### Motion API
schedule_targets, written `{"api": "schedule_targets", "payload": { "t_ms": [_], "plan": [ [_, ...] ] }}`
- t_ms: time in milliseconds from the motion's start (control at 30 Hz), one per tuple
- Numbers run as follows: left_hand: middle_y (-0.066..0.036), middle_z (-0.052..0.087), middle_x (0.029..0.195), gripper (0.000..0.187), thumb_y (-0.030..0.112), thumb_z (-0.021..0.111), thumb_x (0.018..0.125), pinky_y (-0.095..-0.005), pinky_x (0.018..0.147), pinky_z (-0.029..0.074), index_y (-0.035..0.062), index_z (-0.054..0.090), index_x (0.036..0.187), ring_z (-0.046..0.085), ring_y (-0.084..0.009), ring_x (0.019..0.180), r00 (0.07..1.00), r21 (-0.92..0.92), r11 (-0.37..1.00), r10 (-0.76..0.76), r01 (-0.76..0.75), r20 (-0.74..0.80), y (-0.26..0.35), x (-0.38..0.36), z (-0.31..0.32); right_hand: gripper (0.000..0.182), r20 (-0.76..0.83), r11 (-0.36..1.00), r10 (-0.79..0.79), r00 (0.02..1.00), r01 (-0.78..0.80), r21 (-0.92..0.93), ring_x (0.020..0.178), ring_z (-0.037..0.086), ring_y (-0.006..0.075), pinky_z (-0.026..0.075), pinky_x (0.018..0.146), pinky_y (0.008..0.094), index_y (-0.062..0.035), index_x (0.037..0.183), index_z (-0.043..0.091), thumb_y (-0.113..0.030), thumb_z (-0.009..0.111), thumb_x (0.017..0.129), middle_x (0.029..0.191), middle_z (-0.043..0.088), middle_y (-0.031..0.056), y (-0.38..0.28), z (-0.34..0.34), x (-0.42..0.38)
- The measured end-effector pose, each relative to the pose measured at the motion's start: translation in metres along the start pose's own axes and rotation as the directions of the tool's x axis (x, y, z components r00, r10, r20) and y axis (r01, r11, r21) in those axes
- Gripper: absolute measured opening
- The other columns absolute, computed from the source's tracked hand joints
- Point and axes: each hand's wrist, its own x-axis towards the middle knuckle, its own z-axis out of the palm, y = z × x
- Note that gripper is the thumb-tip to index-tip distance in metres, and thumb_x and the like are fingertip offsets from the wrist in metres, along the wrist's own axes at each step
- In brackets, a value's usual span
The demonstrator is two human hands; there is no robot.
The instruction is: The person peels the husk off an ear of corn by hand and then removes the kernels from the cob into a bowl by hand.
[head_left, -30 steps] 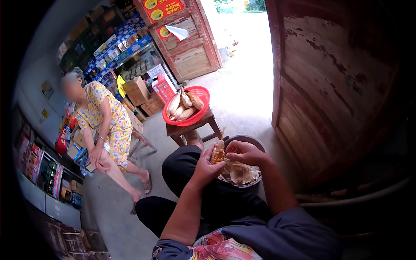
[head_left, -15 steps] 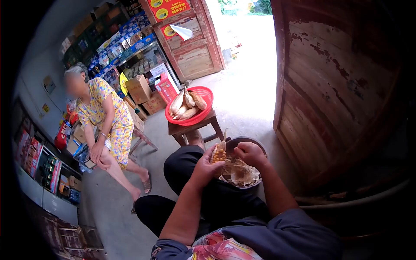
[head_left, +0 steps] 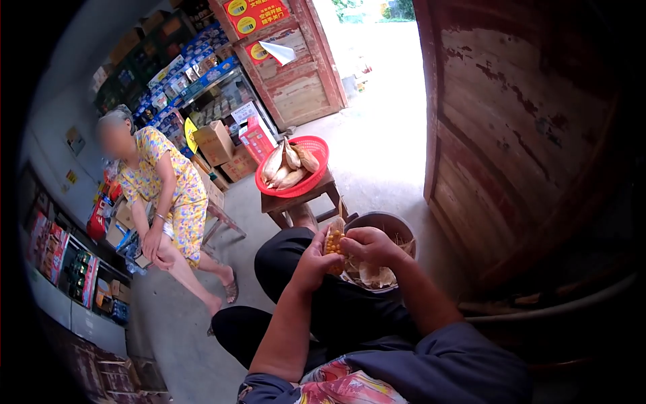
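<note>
My left hand (head_left: pixel 313 266) is closed around an ear of corn (head_left: pixel 334 244), its yellow kernels showing and some pale husk at its upper end. From the right, my right hand (head_left: pixel 374 246) meets the ear with bent fingers and thumb pressed against its side. Whether those fingertips pinch husk or kernels is hidden. Below both hands stands a round basin (head_left: pixel 408 232) holding dry, pale husks (head_left: pixel 370 275). Ahead, a red plastic basket (head_left: pixel 321 161) with several unpeeled ears of corn (head_left: pixel 291 176) rests on a wooden stool (head_left: pixel 289 201).
A seated person (head_left: pixel 165 182) in yellow patterned clothes is at the left, hands on one knee. Cardboard boxes (head_left: pixel 215 143) and stocked shelves stand behind. A worn wooden door (head_left: pixel 518 135) borders my right side; another door leaf (head_left: pixel 296 74) is beside the bright doorway.
My right hand has moved left and down from above the basin to touch the ear of corn. The left hand still holds the ear, and the view has shifted slightly.
</note>
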Motion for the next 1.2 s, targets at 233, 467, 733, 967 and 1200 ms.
{"api": "schedule_targets", "payload": {
  "t_ms": [233, 467, 733, 967, 1200],
  "plan": [
    [-0.012, 0.052, 0.130, 0.079, -0.006, 0.058, 0.072, -0.0312, 0.099, 0.044, 0.0008, 0.029, 0.145, 0.056, -0.0210, 0.117, 0.999, -0.029, 0.998, 0.048, -0.049, -0.015, 0.005, -0.005, 0.005, 0.022, -0.086, 0.997, -0.025, 0.996, 0.031, 0.070, 0.063, 0.050, 0.0077, 0.043, 0.059, 0.0259, -0.0014, 0.080, 0.061, -0.019, 0.058, 0.094, 0.067, 0.054, -0.0025, 0.009, 0.000, 0.002],
    [-0.015, 0.057, 0.119, 0.080, -0.001, 0.052, 0.067, -0.0336, 0.096, 0.047, -0.0012, 0.031, 0.144, 0.060, -0.0246, 0.107, 1.000, -0.212, 0.977, 0.018, -0.021, -0.013, 0.012, -0.003, 0.005, 0.018, -0.225, 0.741, -0.267, 0.937, 0.050, -0.669, 0.070, 0.063, 0.0261, 0.050, 0.066, 0.0351, -0.0036, 0.090, 0.065, -0.021, 0.065, 0.086, 0.076, 0.064, 0.0115, 0.046, -0.017, -0.002],
    [-0.016, 0.056, 0.116, 0.077, 0.003, 0.051, 0.068, -0.0356, 0.094, 0.049, -0.0027, 0.030, 0.142, 0.060, -0.0256, 0.105, 1.000, -0.259, 0.966, 0.017, -0.018, -0.006, 0.011, 0.000, 0.001, 0.022, -0.149, 0.994, -0.050, 0.988, 0.064, 0.087, 0.070, 0.058, 0.0130, 0.048, 0.067, 0.0282, -0.0001, 0.093, 0.064, -0.022, 0.066, 0.089, 0.077, 0.064, 0.0077, 0.008, -0.013, -0.001],
    [-0.017, 0.056, 0.120, 0.077, 0.003, 0.050, 0.069, -0.0332, 0.096, 0.048, -0.0030, 0.030, 0.142, 0.059, -0.0262, 0.109, 1.000, -0.286, 0.958, 0.021, -0.020, 0.000, 0.013, -0.005, 0.006, 0.013, -0.198, 0.964, -0.245, 0.949, 0.216, -0.154, 0.064, 0.058, 0.0176, 0.047, 0.061, 0.0316, -0.0013, 0.085, 0.064, -0.014, 0.067, 0.085, 0.069, 0.061, 0.0112, -0.002, 0.007, 0.003],
    [-0.019, 0.059, 0.112, 0.073, 0.007, 0.050, 0.070, -0.0367, 0.089, 0.052, -0.0034, 0.033, 0.139, 0.062, -0.0271, 0.100, 1.000, -0.285, 0.958, 0.030, -0.027, 0.007, 0.009, -0.001, -0.005, 0.018, -0.333, 0.836, -0.310, 0.890, 0.088, -0.541, 0.068, 0.061, 0.0326, 0.048, 0.062, 0.0405, -0.0034, 0.078, 0.062, -0.020, 0.064, 0.085, 0.073, 0.061, 0.0160, 0.025, -0.009, 0.003]
  ]
}}
